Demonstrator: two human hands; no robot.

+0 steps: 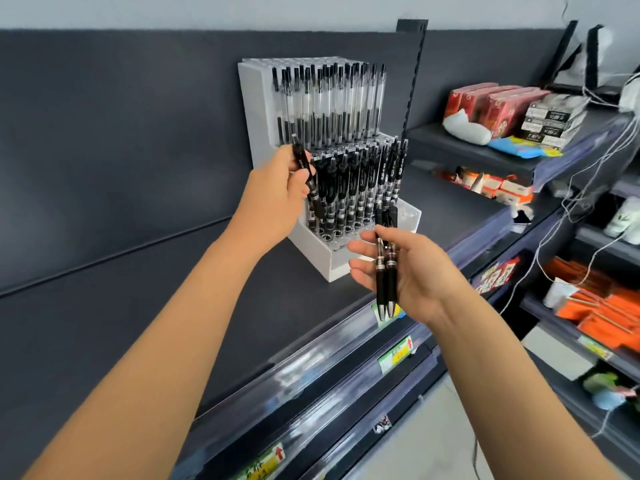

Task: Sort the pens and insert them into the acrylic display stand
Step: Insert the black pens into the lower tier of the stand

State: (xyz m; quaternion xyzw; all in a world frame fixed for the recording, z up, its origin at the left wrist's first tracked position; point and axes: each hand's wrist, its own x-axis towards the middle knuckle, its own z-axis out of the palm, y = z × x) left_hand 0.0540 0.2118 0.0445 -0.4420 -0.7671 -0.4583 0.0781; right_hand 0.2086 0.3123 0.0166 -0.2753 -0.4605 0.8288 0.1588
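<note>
A tiered acrylic display stand (313,249) stands on the dark shelf. Its upper tier holds several clear-barrelled pens (332,102). Several black pens (360,183) fill the lower tier. My left hand (277,192) pinches one black pen (306,174) upright at the left end of the lower tier, its tip down among the holes. My right hand (405,268) sits in front of the stand and holds two black pens (386,268) between thumb and fingers, tips pointing down.
The dark shelf (156,306) runs left and forward, with price-tag rails (394,358) along its front edge. To the right, shelves carry red boxes (485,105), dark boxes (547,123), orange packs (602,306) and hanging white cables (588,188).
</note>
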